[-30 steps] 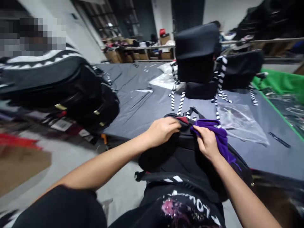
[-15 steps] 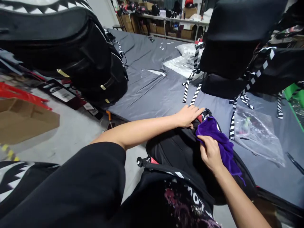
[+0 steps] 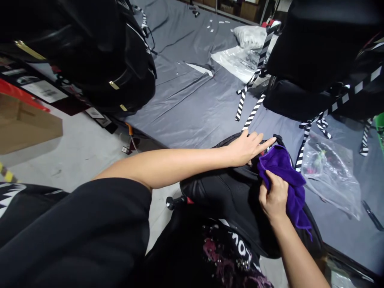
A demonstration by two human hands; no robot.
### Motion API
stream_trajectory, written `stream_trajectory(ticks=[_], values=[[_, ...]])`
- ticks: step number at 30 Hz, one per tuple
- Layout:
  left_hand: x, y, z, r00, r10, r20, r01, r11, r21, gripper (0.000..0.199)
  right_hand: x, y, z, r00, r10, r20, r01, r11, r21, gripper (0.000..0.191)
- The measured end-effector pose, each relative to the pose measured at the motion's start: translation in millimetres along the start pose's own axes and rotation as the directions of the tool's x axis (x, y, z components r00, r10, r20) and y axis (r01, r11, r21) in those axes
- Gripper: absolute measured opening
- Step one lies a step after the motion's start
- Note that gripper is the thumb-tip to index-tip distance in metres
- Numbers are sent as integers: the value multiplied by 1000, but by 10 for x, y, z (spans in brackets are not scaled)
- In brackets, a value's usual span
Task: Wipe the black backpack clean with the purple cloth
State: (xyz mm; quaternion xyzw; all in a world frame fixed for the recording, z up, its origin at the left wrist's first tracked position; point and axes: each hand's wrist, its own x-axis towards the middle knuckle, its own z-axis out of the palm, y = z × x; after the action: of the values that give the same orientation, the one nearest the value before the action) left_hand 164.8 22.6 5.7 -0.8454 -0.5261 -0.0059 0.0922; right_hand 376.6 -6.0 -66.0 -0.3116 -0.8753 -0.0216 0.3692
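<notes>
A black backpack [image 3: 216, 192] lies against my body at the table's front edge. My left hand [image 3: 246, 148] is laid over its upper edge with the fingers spread and the index finger stretched toward a purple cloth [image 3: 297, 200]. The thumb is mostly hidden. Between thumb and fingers, my right hand [image 3: 275, 196] pinches the cloth, whose loose end drapes down the right side of the backpack. A bit of red shows beside the left fingertips.
More black bags [image 3: 318, 48] with striped ribbons stand at the right, and another black bag [image 3: 114, 60] at the left. Clear plastic bags [image 3: 330, 172] and a dark slim tool [image 3: 373, 216] lie on the grey-covered table [image 3: 180, 112]. A cardboard box [image 3: 30, 124] sits left.
The view has tipped downward. My right hand still pinches the purple cloth, and the left index finger now points out straighter toward it.
</notes>
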Motion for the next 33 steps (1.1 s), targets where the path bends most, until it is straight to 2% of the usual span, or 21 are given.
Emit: stream_trajectory(ticks=[6, 9, 11, 13, 15, 18, 24, 27, 33], values=[[43, -21, 22, 997, 82, -15, -82, 997, 16, 115, -8, 40, -15, 997, 62, -38, -65, 995, -75, 46], [107, 19, 93, 990, 129, -49, -130, 991, -16, 117, 1, 28, -18, 986, 156, -62, -159, 986, -44, 41], [140, 42, 158, 990, 117, -72, -121, 991, -54, 111, 5, 9, -48, 956, 276, -103, -278, 960, -9, 39], [156, 49, 217, 990, 97, -100, -104, 992, -74, 102, 6, -11, -99, 905, 399, -147, -399, 916, 26, 38], [156, 45, 251, 988, 97, -120, -106, 991, -77, 95, 3, -24, -150, 870, 464, -168, -463, 885, 45, 37], [141, 34, 232, 992, 91, -92, -100, 991, -91, 94, -9, -19, -189, 877, 453, -161, -453, 891, 40, 37], [136, 47, 95, 998, -52, 47, 56, 993, -101, 106, -48, 44, -171, 897, 422, -133, -423, 906, 22, 40], [159, 35, 83, 996, -41, 85, 50, 994, -99, 103, -53, 73, -164, 913, 400, -82, -401, 916, -4, 42], [158, -53, 29, 993, 2, 122, 10, 995, -99, 89, -12, 71, -171, 969, 248, 19, -247, 968, -53, 44]])
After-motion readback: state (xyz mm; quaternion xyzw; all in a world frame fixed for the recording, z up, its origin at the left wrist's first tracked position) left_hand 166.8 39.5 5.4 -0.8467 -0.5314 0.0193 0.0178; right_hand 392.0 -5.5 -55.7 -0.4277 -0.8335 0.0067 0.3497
